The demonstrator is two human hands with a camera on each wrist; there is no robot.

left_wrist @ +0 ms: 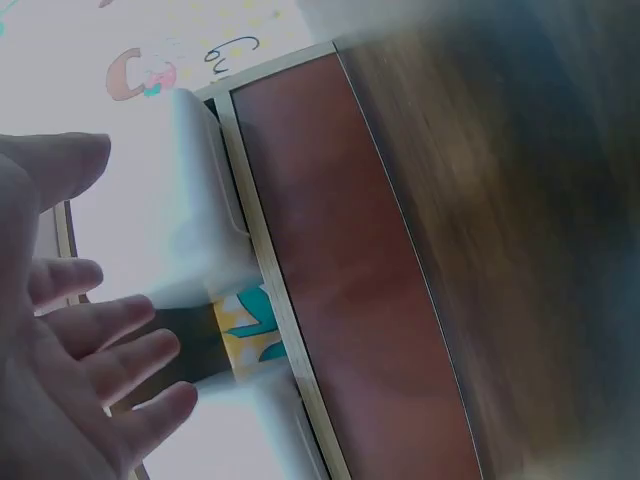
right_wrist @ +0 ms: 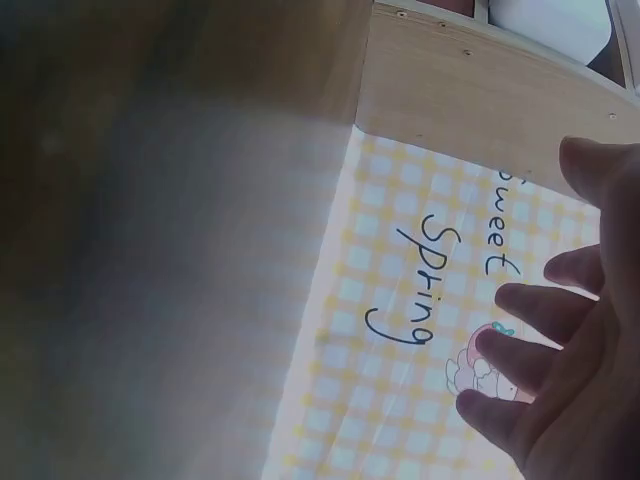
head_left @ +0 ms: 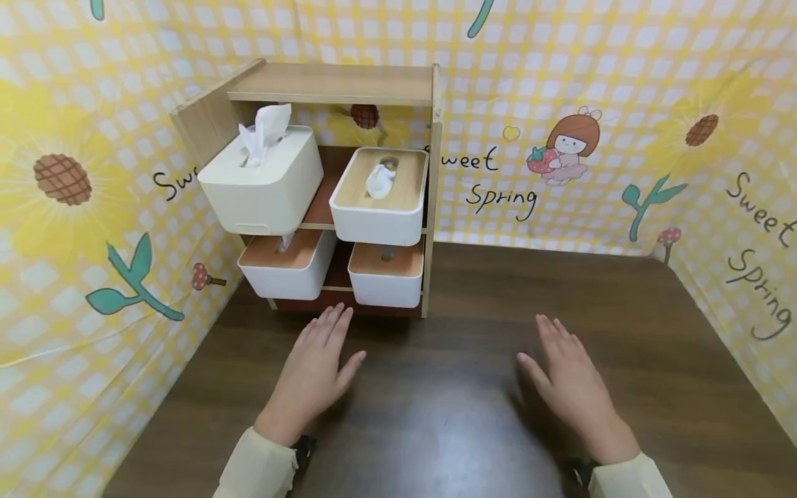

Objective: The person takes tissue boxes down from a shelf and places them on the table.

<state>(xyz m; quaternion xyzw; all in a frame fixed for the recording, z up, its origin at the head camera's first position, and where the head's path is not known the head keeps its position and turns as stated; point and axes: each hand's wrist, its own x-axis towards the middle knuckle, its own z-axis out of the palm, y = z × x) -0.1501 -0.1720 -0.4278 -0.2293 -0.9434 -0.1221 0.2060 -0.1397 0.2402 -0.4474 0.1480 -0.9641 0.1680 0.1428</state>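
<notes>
My left hand (head_left: 308,377) hovers palm-down over the table in front of the shelf's lower left, fingers extended and holding nothing. On the right, my right hand (head_left: 575,394) is held the same way over the table, also bare. A wooden shelf (head_left: 349,83) stands at the back left with tissue boxes on two levels. The upper level bears a tall cream tissue box (head_left: 280,183) with a tissue sticking up, and a white tissue box (head_left: 376,225) with a wooden lid. Below sit two more white boxes with wooden lids, a left one (head_left: 283,282) and a right one (head_left: 387,289).
The dark wooden table (head_left: 448,387) reaches to walls covered in yellow checked cloth (head_left: 623,62) with sunflowers and lettering. The shelf's right side panel (right_wrist: 470,100) rises from the tabletop. A reddish-brown board (left_wrist: 330,250) runs along the shelf's bottom front.
</notes>
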